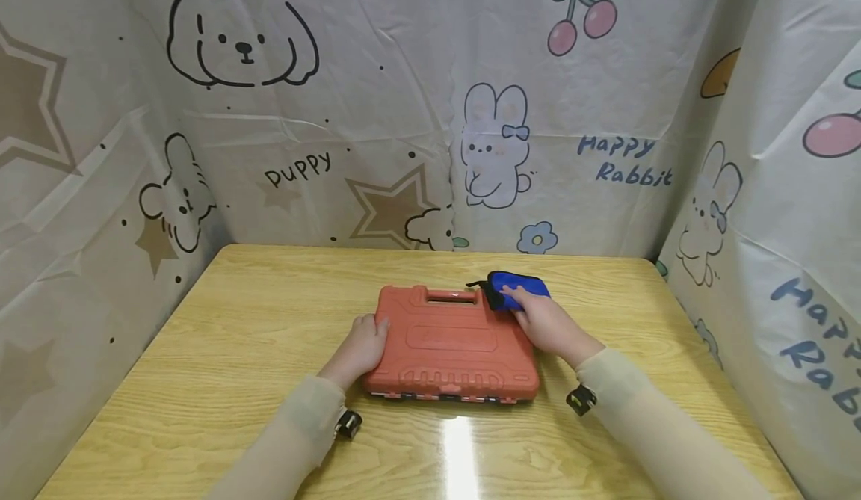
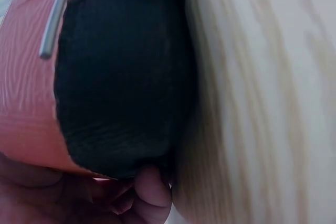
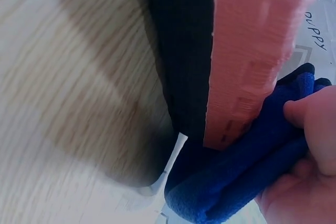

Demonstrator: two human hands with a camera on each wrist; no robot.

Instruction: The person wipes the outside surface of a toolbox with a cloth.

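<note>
A red plastic carrying case (image 1: 452, 339) with a black lower half lies flat on the table, its handle toward the back wall. My left hand (image 1: 363, 344) grips the case's left side, thumb on the lid; in the left wrist view its fingertips (image 2: 153, 186) curl at the black lower shell (image 2: 123, 77). At the far right corner my right hand (image 1: 540, 321) holds a folded blue cloth (image 1: 528, 285) with black edging against the case. In the right wrist view the cloth (image 3: 231, 177) wraps over the case's corner, with the thumb pressing on it.
The case stands on a light wood-grain table (image 1: 269, 313). A pale printed sheet (image 1: 377, 111) hangs behind the table and along both sides. Small black devices are strapped at both wrists, and light reflects off the table's front.
</note>
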